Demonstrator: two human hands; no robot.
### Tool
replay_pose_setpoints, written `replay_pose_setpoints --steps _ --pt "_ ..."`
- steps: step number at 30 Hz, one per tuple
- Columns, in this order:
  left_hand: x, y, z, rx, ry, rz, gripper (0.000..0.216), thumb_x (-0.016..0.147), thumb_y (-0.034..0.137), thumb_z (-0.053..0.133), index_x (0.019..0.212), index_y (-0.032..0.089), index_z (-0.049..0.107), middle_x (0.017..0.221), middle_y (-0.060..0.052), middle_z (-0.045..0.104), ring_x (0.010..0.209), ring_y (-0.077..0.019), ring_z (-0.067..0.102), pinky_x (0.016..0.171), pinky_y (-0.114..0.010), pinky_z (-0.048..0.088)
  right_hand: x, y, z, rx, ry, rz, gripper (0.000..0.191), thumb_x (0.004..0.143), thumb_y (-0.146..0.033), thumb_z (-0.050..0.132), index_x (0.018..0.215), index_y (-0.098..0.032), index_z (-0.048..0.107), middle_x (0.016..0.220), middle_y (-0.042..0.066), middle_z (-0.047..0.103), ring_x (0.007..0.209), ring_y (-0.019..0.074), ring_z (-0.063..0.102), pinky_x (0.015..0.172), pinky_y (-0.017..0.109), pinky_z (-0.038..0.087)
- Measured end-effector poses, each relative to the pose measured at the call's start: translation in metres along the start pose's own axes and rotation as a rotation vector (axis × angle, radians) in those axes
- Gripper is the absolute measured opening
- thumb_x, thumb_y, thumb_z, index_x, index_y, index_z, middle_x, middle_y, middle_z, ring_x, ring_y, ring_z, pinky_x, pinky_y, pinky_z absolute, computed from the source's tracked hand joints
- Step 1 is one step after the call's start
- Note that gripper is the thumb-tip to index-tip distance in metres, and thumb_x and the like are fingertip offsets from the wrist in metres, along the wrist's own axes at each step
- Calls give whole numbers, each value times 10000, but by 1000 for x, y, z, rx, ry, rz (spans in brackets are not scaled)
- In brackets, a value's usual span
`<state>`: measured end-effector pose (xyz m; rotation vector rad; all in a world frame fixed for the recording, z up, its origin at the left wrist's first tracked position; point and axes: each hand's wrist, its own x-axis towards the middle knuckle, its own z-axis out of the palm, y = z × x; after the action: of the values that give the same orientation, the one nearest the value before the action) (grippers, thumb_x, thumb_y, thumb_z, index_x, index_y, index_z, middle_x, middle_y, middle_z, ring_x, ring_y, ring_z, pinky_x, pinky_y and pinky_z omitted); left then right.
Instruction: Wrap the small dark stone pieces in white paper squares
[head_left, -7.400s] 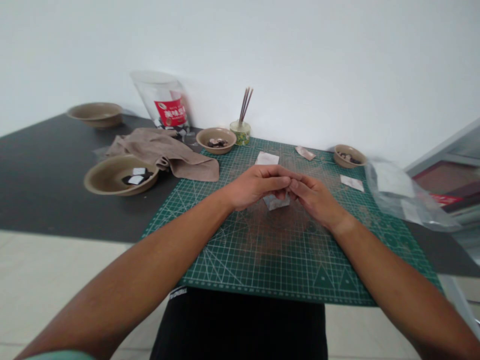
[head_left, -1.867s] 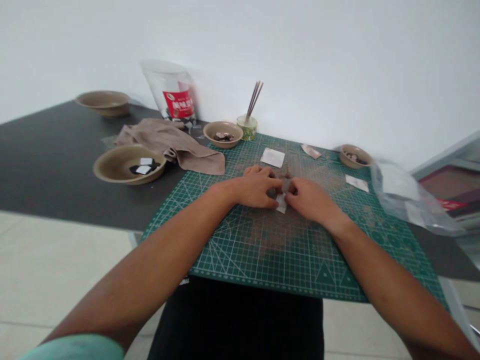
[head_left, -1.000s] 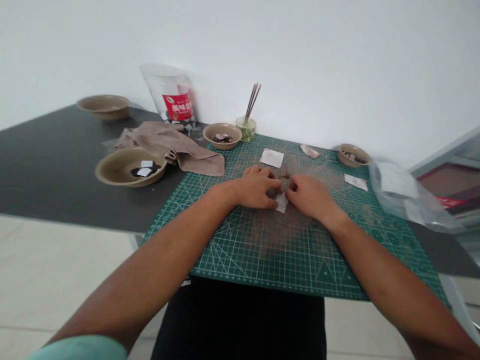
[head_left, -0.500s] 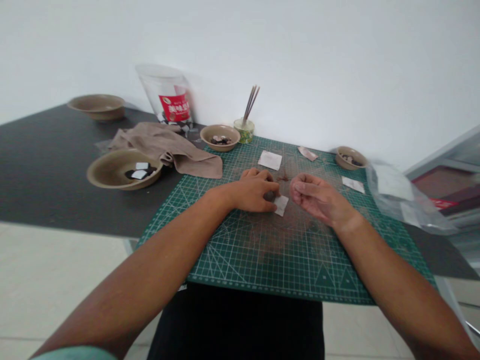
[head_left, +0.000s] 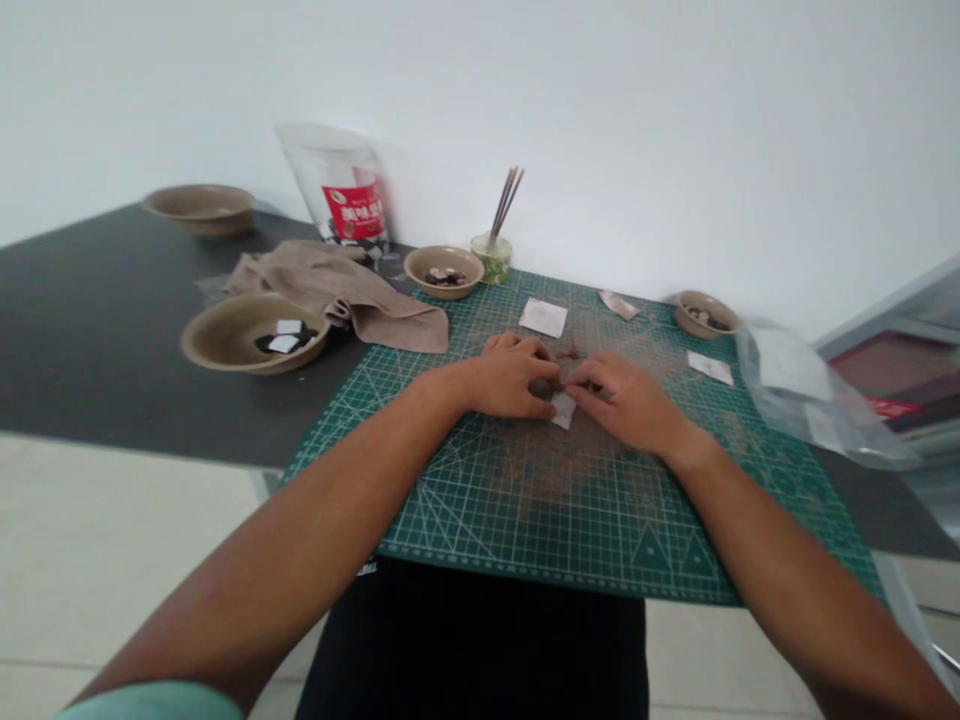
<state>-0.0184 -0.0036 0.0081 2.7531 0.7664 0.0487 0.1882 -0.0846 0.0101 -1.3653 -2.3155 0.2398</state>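
Observation:
Both my hands meet over a small white packet lying on the green cutting mat. My left hand rests on the mat with its fingers curled, pinching the packet's left edge. My right hand has its fingers pressed together on the packet's right edge. Most of the packet is hidden under my fingertips. A little dark matter lies on the mat just beyond my fingers.
On the mat lie more white packets and a small bowl. Beyond it stand a bowl of dark pieces, a jar with sticks, a red-labelled bag, a brown cloth, two larger bowls and a clear plastic bag.
Half a second ago my right hand was lifted off the packet, turned palm-up. It has come back down and its fingers touch the packet again. My left hand stayed put.

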Motion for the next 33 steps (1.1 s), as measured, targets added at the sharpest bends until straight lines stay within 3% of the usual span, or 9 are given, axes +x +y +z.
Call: replay_pose_setpoints --steps 4,9,18,23,29,33 --pt "1 -2 1 -17 4 18 434 814 605 598 1170 362 643 1308 -27 489 1242 -313 384 1084 -482 266 2 -2 4 -372 -92 -169 215 981 -267 497 958 -166 686 961 88 668 906 228 540 863 364 380" --pt "1 -2 2 -10 -5 -6 473 802 630 602 1188 360 634 1322 -30 480 1242 -316 379 1091 -490 257 3 -8 1 -544 -152 -174 204 976 -256 501 962 -171 686 968 88 664 900 237 532 807 363 343" --pt "2 1 1 18 -1 -37 498 788 652 588 1139 301 639 1317 -60 477 1223 -346 403 1062 -524 295 6 -10 0 -593 -164 -173 203 975 -252 494 969 -164 677 980 98 669 914 245 529 785 370 314" --pt "2 1 1 -3 -20 -20 488 792 618 597 1193 341 623 1330 -53 470 1234 -346 394 1062 -527 296 5 -11 -6 -618 -216 -177 172 965 -265 521 923 -192 671 932 68 670 906 247 524 768 373 290" --pt "4 3 0 21 -18 -69 602 759 703 586 1228 325 607 1291 -74 480 1208 -356 409 1064 -530 293 8 -14 0 -620 -177 -184 171 962 -237 517 992 -164 668 998 99 676 926 251 521 771 375 291" --pt "3 2 1 12 -27 -67 546 779 666 586 1219 345 614 1323 -59 466 1218 -351 400 1057 -522 303 5 -10 -4 -630 -185 -170 185 967 -256 507 938 -176 671 944 92 676 915 256 516 773 375 283"
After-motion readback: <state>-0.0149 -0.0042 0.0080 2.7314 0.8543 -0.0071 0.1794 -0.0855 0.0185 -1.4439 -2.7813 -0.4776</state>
